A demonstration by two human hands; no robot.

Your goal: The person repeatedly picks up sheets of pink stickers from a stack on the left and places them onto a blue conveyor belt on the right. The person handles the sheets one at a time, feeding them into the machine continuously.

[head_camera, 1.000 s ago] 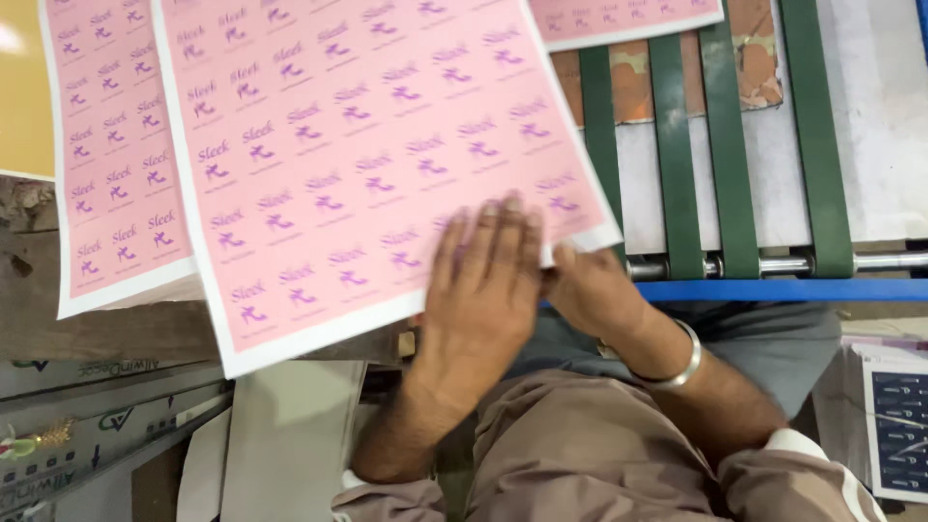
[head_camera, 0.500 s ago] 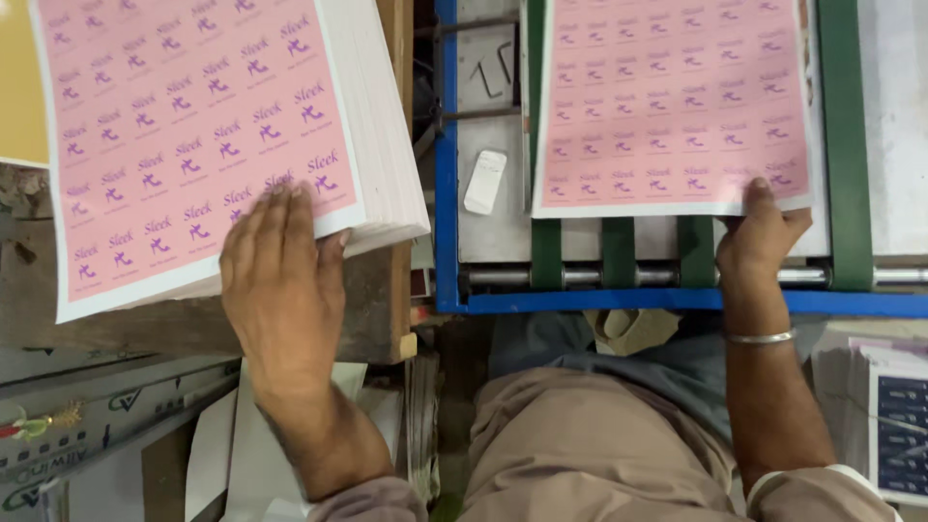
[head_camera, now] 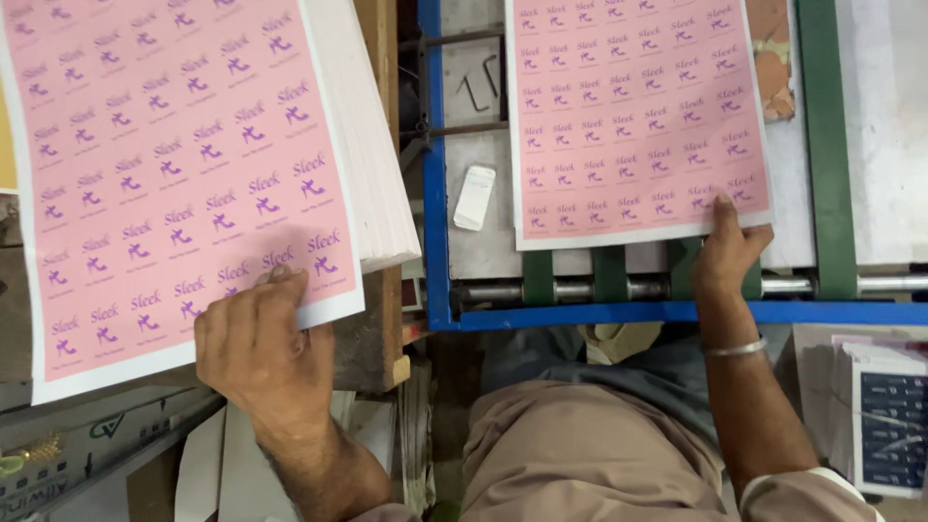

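My left hand (head_camera: 259,343) rests on the near corner of a tall stack of pink printed sheets (head_camera: 174,174) at the left, fingertips flat on the top sheet. Over on the machine feed table (head_camera: 488,251) my right hand (head_camera: 727,249) pinches the near right corner of a single pink sheet (head_camera: 633,116) between thumb and fingers. That sheet lies flat across the green belts (head_camera: 609,271). A metal bangle (head_camera: 735,348) circles my right wrist.
A blue frame rail (head_camera: 677,312) runs along the table's near edge, with a steel roller (head_camera: 493,288) just behind it. A small white block (head_camera: 475,196) lies on the table. A stack of dark printed cards (head_camera: 884,420) sits at the lower right.
A second ago both hands were together on the stack's top sheet. My right hand has carried one sheet rightward onto the machine table and pushed it farther in; my left hand stays on the stack.
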